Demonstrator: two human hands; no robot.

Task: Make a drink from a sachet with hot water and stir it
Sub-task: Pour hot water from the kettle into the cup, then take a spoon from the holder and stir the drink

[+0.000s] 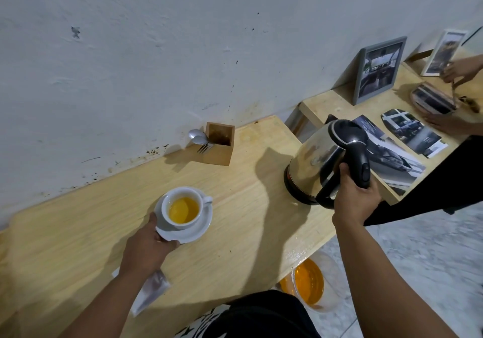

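A torn sachet (150,292) lies on the bench (235,207) at seven o'clock, under the left forearm. On that wooden bench, the steel kettle (317,165) stands at three o'clock, the right hand (352,199) with its fingers wrapped around the black handle. At the centre, the left hand (149,243) pinches the rim of a white saucer (193,230), thumb on top. On the saucer sits a white cup (183,207) holding yellow-orange liquid. At twelve o'clock a wooden box (219,144) holds spoons and a fork.
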